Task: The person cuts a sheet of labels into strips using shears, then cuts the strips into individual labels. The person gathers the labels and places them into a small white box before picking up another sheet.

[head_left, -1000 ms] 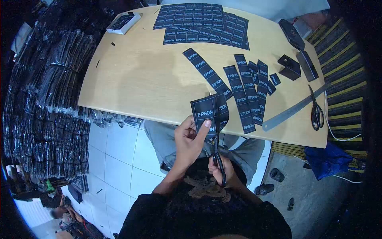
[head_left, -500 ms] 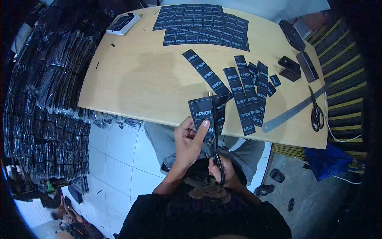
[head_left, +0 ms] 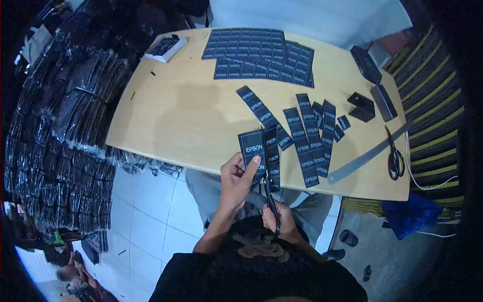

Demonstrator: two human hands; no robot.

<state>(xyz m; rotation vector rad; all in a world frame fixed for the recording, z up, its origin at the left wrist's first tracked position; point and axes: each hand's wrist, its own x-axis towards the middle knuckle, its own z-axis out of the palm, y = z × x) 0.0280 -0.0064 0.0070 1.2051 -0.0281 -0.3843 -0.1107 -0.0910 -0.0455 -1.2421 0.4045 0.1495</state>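
My left hand pinches a black EPSON label piece between thumb and fingers, over the table's front edge. My right hand grips the handles of black scissors, whose blades run up along the label piece. To the right of the blades hangs a narrow label strip. Beyond it on the table lie a slanted strip and several more strips, with small single labels beside them.
Label sheets lie at the back of the wooden table. A white box is back left. A metal ruler, second scissors and black blocks are on the right. Bundled stacks stand left; a person is lower left.
The view has shifted, so the table sits lower in the frame. The scissors and strip have changed angle slightly; both hands keep their holds.
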